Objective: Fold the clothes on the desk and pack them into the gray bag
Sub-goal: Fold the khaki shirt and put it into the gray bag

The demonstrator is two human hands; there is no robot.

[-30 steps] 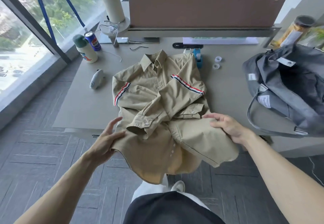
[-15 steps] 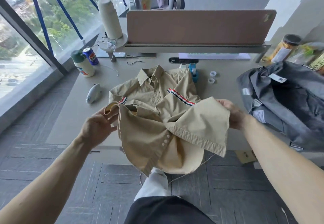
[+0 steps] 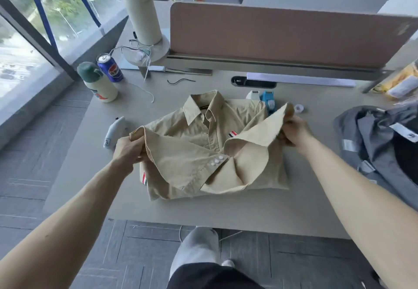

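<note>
A beige shirt (image 3: 199, 130) with red, white and blue striped trim lies on the desk (image 3: 226, 212), collar pointing away from me. Its lower half is lifted and doubled back over the chest. My left hand (image 3: 129, 151) grips the left corner of that lifted hem. My right hand (image 3: 294, 130) grips the right corner, held up above the shirt's right side. The gray bag (image 3: 380, 144) lies open at the right end of the desk, a short way from my right hand.
A white and green bottle (image 3: 98, 83) and a blue can (image 3: 110, 67) stand at the back left. A small white device (image 3: 114, 131) lies just left of the shirt. A blue tape dispenser (image 3: 269, 102) sits behind the shirt. A brown partition (image 3: 282, 33) closes the back.
Both hands took hold of the hem that hung over the desk's front edge, lifted it and carried it away from me over the shirt's chest. The shirt now lies wholly on the desk.
</note>
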